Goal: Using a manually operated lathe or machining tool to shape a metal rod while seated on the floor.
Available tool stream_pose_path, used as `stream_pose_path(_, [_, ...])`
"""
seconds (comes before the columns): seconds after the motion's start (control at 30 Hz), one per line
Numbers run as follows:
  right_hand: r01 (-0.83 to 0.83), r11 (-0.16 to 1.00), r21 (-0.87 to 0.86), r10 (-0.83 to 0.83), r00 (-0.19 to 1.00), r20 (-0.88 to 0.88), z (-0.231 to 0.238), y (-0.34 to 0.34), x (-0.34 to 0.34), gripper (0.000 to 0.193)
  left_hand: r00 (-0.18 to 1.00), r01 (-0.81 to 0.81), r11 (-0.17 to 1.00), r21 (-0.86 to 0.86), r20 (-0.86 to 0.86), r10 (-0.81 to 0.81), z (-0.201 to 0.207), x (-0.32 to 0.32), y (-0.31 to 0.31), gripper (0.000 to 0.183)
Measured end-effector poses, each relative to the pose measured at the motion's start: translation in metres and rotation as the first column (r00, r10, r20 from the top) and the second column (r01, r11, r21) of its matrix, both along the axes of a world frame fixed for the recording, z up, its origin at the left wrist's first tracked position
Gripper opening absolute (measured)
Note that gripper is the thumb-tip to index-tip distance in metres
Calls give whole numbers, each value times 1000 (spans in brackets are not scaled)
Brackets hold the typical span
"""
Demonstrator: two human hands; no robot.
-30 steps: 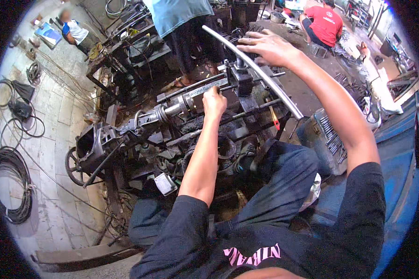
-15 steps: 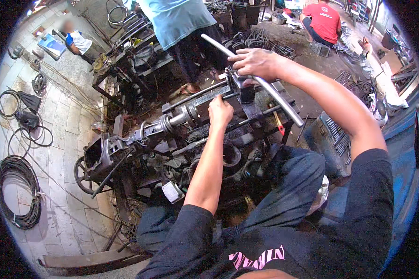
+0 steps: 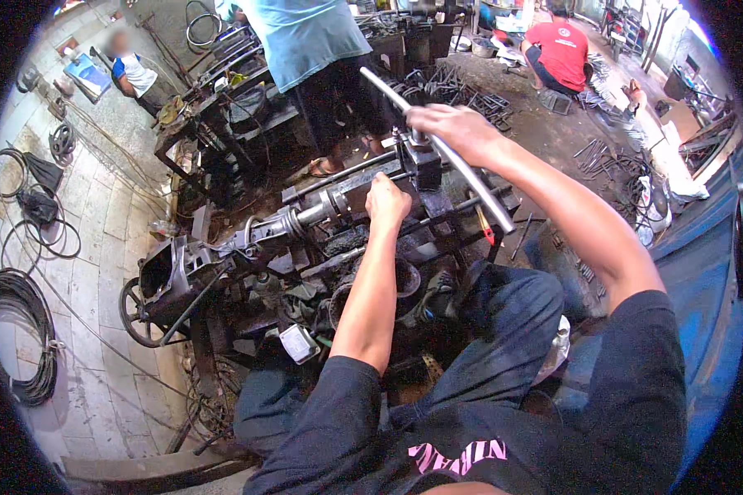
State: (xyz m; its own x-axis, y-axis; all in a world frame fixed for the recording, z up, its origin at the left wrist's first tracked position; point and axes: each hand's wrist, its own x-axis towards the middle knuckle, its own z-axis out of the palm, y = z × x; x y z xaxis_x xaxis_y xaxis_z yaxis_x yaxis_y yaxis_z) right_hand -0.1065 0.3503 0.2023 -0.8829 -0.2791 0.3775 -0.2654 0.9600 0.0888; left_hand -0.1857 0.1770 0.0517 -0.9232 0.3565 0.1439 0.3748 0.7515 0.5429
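Swinging nearer the body than a moment ago, the metal pipe (image 3: 437, 148) sits clenched in the right hand (image 3: 454, 128) above the machine (image 3: 322, 219); the left hand (image 3: 386, 202) still presses, fingers curled, on its top.

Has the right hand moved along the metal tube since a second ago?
Yes. The right hand slid down the metal tube, from beyond the machine's clamp block to right above it.

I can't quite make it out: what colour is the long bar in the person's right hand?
Shiny silver-grey bare metal bar, gripped by the right hand; head view.
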Motion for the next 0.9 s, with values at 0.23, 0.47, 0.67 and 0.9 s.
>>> stream_pose_path(0.23, [710,-176,-682,491,663,564,12,-12,128,53,997,50,999,18,60,-51,9,-2,9,42])
stream_pose_path(0.47, [667,-424,-612,545,728,415,7,-50,111,18,997,-79,974,214,20,76,-23,-10,3,28])
stream_pose_path(0.67, [598,-447,-665,425,796,431,5,-64,118,9,991,-130,953,273,45,123,-33,-6,15,21])
stream_pose_path(0.9, [547,-507,-666,329,837,437,1,-90,111,7,987,-153,949,277,3,158,-36,-5,18,22])
